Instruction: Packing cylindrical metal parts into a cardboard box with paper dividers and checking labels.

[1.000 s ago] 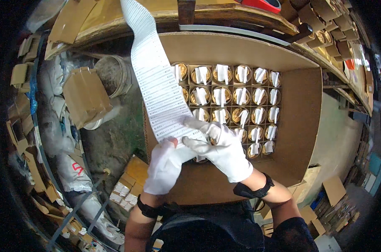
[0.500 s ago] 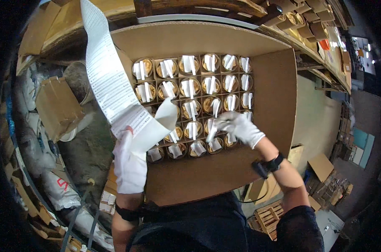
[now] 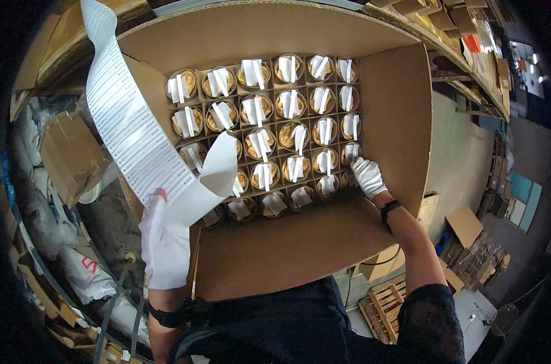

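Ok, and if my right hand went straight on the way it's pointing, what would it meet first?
Probably the paper-topped round container, fourth from the far end of the rightmost column, just beyond your right hand; depth and contact are unclear.

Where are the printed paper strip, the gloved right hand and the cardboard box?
Paper strip [image 3: 131, 127], head view: its printed face.
Right hand [image 3: 369, 177], head view: back of the glove.
Cardboard box [image 3: 275, 255], head view: near inner wall.
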